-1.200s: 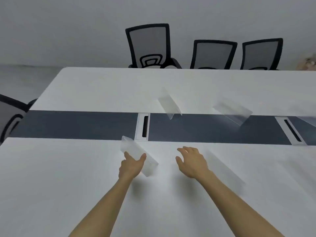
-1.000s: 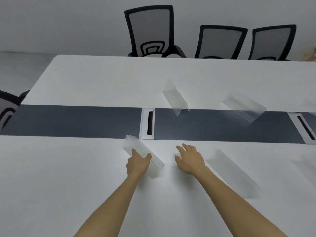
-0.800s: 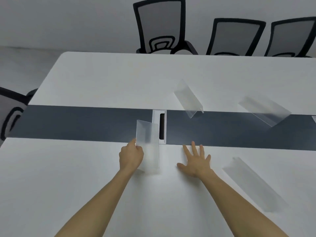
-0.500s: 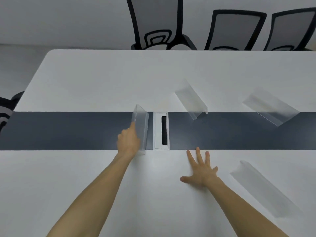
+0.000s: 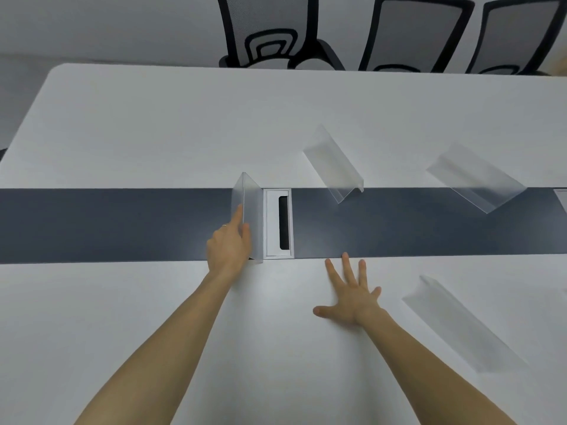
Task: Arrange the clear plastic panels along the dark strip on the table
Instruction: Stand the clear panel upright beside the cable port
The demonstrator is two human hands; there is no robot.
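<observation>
A dark strip point(image 5: 122, 223) runs left to right across the white table point(image 5: 153, 127). One clear folded plastic panel point(image 5: 253, 207) stands across the strip, just left of a white cable port point(image 5: 271, 223). My left hand point(image 5: 228, 243) grips this panel's near left side. My right hand point(image 5: 349, 291) lies flat on the table with fingers spread, holding nothing. Two more clear panels, one point(image 5: 334, 164) and another point(image 5: 475, 177), sit skewed at the strip's far edge. A further panel point(image 5: 460, 323) lies on the near right of the table.
Three black mesh office chairs point(image 5: 267, 29) stand behind the table's far edge. A second white cable port point(image 5: 561, 197) shows at the right border on the strip. The table's left corner is rounded, with floor beyond it.
My left hand lifted the panel from the near white surface, turned it and set it across the dark strip beside the cable port. My right hand flattened onto the table.
</observation>
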